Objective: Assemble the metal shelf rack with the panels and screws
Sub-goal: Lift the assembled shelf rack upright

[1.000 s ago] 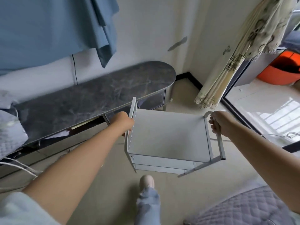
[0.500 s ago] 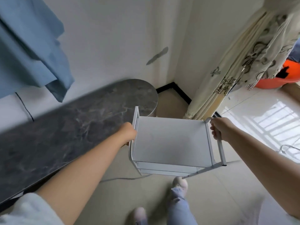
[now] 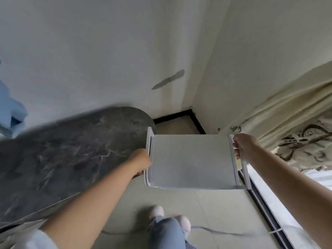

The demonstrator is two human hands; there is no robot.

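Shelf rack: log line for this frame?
shelf rack: held both sides | left hand: grips left frame | right hand: grips right frame | near: marble table

Both arms reach forward and down, bare from the elbows, a pale sleeve showing on the left upper arm. The left hand (image 3: 142, 159) grips the left side rail of the rack (image 3: 192, 159), back of the hand toward the camera, its fingers hidden. The right hand (image 3: 245, 146) is wrapped round the right rail, wrist straight, its curled fingers (image 3: 235, 147) visible on the inner side. The 2 hands sit at about the same height.
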